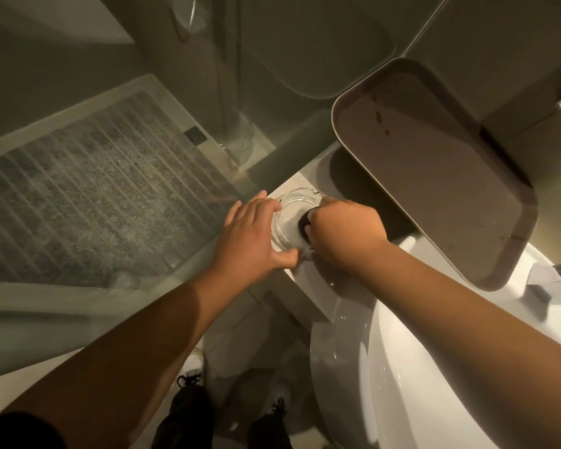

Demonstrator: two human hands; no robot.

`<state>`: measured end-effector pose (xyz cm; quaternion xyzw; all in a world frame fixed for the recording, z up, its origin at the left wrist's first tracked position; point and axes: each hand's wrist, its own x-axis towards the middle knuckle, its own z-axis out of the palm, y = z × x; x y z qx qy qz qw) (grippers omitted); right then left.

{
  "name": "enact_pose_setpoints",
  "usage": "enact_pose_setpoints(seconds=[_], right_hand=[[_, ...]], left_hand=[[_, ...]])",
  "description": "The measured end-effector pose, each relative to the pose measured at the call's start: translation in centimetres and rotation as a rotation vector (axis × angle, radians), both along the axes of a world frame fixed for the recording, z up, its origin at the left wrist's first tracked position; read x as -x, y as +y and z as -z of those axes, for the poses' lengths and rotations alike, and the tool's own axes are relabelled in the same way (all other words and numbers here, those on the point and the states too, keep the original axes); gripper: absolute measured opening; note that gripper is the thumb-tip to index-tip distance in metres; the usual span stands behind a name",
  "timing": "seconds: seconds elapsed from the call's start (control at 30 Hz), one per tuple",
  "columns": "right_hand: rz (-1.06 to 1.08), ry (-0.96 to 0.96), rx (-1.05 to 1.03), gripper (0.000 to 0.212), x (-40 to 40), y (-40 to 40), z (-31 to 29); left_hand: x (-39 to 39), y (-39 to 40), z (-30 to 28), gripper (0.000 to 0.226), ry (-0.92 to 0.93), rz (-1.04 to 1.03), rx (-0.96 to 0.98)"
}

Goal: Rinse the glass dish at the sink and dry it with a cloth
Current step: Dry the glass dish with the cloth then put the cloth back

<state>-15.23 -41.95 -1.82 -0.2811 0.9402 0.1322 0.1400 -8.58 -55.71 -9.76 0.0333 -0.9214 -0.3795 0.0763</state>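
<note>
Glass dish (289,218): on counter ledge beside sink (402,367). My left hand (250,241) clamps its rim; my right hand (344,234) clenches dark cloth (305,223) inside. Judged wet, slippery, fragile; hold by rim.

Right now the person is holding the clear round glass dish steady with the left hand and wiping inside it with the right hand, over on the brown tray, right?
Not on the tray. The head view shows the clear round glass dish resting on the white counter ledge, apart from the brown rectangular tray. The left hand steadies it; the right hand wipes inside.
</note>
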Motion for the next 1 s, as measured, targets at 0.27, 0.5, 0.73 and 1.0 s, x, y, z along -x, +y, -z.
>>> enact_pose_setpoints(seconds=[0.27, 0.5, 0.73, 1.0], right_hand=[[0.075, -0.309, 0.086, 0.028, 0.2, -0.8, -1.4], [-0.079, -0.382, 0.301, 0.019, 0.6, -0.7, -0.9], [-0.026, -0.155, 0.484, 0.020, 0.5, -1.4, 1.1], [0.400, 0.057, 0.648, 0.022, 1.2, -0.1, 0.5]], left_hand=[[0.1, -0.1, 0.1, 0.076, 0.005, 0.015, -0.003], [0.3, -0.8, 0.1, 0.071, 0.000, 0.090, -0.047], [0.3, -1.3, 0.0, 0.071, -0.004, 0.135, -0.075], [0.0, -0.8, -0.1, 0.073, 0.022, 0.044, -0.070]])
